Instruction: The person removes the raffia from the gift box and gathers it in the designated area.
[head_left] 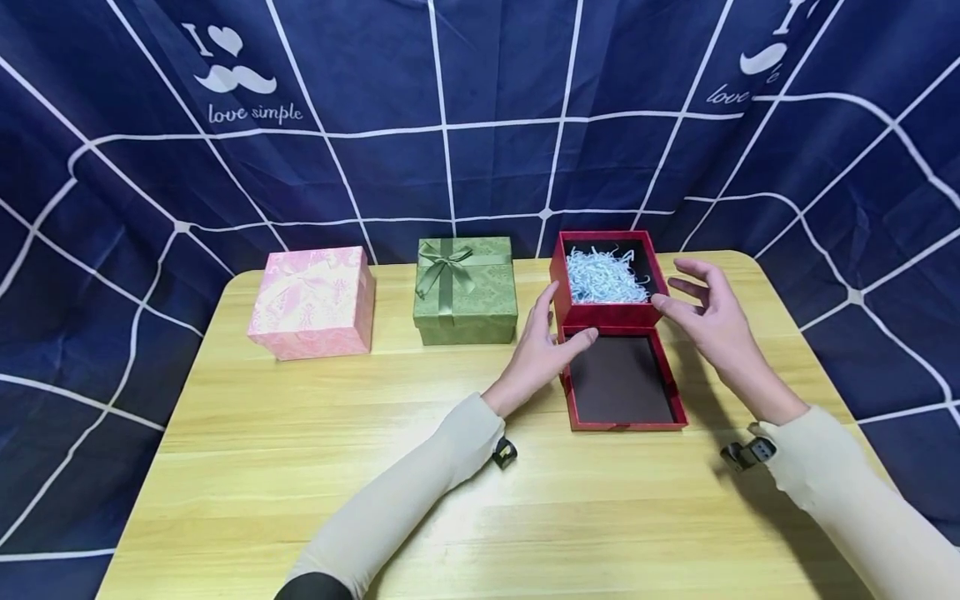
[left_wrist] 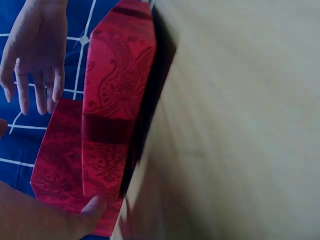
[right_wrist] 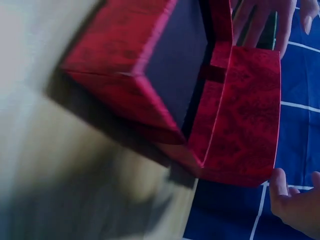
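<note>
A red patterned gift box point(head_left: 611, 315) stands uncovered at the table's right, with light blue shredded paper point(head_left: 606, 275) inside. Its lid point(head_left: 622, 383) lies upturned against the box's front side, showing a dark lining. My left hand point(head_left: 538, 350) is at the box's left side, fingers extended and thumb over the lid's near-left corner. On the other side, my right hand point(head_left: 712, 321) has its thumb right at the box's front right corner, fingers loosely bent. In the right wrist view, that thumb point(right_wrist: 278, 184) shows beside the red box wall point(right_wrist: 247, 115). Neither hand grips anything.
A green gift box point(head_left: 465, 292) with a ribbon bow stands left of the red one. Farther left is a pink gift box point(head_left: 311, 304). Behind the wooden table point(head_left: 420, 450) hangs a dark blue curtain point(head_left: 502, 167) with white lines, also along both sides.
</note>
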